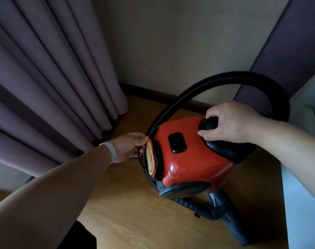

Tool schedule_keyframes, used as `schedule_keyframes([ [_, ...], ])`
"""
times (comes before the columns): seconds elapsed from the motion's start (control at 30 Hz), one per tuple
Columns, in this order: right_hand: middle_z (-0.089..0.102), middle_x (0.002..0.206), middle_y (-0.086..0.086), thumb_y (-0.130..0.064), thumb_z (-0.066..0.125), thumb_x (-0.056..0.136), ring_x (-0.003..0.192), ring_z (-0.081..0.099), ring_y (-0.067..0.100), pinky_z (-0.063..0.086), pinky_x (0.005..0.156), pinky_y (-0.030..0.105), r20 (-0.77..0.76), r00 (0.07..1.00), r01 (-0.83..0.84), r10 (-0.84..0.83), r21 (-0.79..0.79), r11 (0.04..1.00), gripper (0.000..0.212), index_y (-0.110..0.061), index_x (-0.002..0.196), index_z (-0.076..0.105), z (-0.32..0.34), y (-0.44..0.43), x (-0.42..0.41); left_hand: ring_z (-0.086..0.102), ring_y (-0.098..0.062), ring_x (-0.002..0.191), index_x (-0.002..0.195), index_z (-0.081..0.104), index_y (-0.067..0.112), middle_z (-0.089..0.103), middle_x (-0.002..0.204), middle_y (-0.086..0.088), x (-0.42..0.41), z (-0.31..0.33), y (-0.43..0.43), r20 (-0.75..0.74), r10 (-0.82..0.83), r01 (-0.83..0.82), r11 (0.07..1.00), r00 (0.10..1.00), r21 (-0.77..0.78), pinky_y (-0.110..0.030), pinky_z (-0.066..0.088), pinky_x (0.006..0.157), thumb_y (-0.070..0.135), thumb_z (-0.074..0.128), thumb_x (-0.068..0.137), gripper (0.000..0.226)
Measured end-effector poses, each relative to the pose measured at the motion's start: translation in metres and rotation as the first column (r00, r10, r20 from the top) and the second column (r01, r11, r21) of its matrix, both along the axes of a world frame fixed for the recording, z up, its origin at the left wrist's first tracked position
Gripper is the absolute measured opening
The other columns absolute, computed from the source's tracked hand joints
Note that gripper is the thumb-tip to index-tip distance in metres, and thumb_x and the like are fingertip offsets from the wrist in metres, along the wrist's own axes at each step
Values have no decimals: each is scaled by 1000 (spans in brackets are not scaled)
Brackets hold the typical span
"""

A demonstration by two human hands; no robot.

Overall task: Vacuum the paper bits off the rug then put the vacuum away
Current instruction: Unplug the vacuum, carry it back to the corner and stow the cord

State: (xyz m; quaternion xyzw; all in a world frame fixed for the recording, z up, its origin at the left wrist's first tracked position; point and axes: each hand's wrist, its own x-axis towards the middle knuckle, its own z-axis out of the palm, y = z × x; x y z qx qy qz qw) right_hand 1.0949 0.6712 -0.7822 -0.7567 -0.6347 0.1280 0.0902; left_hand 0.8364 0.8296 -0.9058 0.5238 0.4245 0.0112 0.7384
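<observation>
While the right hand (230, 123) clenches the black carry handle (225, 148) on top, the red vacuum (189, 159) stands on the wooden floor (126, 212), in a room corner.

Right hand: fingers wrapped over the handle's upper end, thumb tip on the red shell just beside it.

Left hand (128, 146): at the vacuum's far-left end, next to the round yellow label (150, 159). Thumb and curled fingers grasp the black ribbed hose (225, 78) where it passes that end. A thin black cord loop (139, 156) hangs just below the fingers; contact with it cannot be told. White wristband (111, 151) on this wrist.

Hose: leaves the vacuum's lower left, runs up past the label, arches high above the body and drops behind the right hand.

Black rocker switch (177, 142): on the vacuum's upper face, between the two hands.

Dark wand and nozzle (230, 218): lying on the floor below the vacuum, partly under it.

Purple curtain (54, 78): left of the vacuum, hem near the floor. Beige wall (171, 42) behind it. White furniture edge (300, 203) just right of it.
</observation>
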Motion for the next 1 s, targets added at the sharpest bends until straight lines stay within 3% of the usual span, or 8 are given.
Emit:
schedule_keyframes([
  [0.13,63,70,-10,-60,73,68,70,58,8,48,62,28,11,1000,15,-15,-5,1000,35,-27,69,63,2,-1,2,54,-15,73,88,61,17,56,79,-1,0,-6,-7,-6,23,-23,1000,1000,-7,-33,47,79,24,56,97,13],
  [0.33,63,64,-7,-58,74,71,65,59,10,48,60,31,-33,998,50,-50,-8,999,36,-24,67,64,3,-4,4,66,-22,95,105,63,14,70,102,-6,-1,-18,-28,1,114,-113,991,994,-68,-41,50,96,21,43,105,21],
  [0.5,61,68,-10,-61,71,72,70,58,12,45,60,30,-3,995,100,-100,22,995,36,-26,72,61,-3,-2,7,67,-16,78,100,63,12,69,94,-8,6,-22,-41,-94,121,-118,992,988,39,-30,54,75,12,41,104,22],
  [0.67,54,71,-15,-64,66,75,79,55,18,38,65,31,78,980,175,-182,90,980,36,-30,84,60,-4,0,10,66,-21,80,101,60,11,67,90,-13,17,-15,-49,-121,123,-113,990,985,90,-32,56,76,17,36,106,25],
  [0.77,60,72,-11,-65,64,75,77,59,18,39,63,30,102,970,208,-221,131,969,37,-29,81,62,-6,0,11,69,-26,83,112,57,6,70,97,-24,21,-8,-54,-195,35,-2,986,980,164,-34,60,79,14,33,106,27],
  [0.83,60,70,-10,-65,64,75,76,59,19,40,63,31,115,962,231,-247,138,963,38,-27,77,63,-8,1,11,67,-26,74,114,55,3,68,92,-27,24,-6,-62,-268,-25,86,971,963,221,-29,57,68,10,32,106,25],
  [0.9,60,69,-9,-64,64,75,74,59,20,39,62,31,116,951,269,-286,143,952,39,-25,73,63,-10,1,12,61,-24,61,107,54,4,63,75,-19,27,-7,-67,-269,-21,93,961,963,259,-27,52,58,11,35,106,21],
  [1.0,61,67,-8,-63,63,76,69,59,19,40,61,31,128,938,303,-323,153,940,41,-23,71,63,-11,1,14,59,-20,59,87,55,8,60,64,-9,26,-1,-62,-241,-73,141,950,968,279,-29,51,61,17,47,103,20],
])
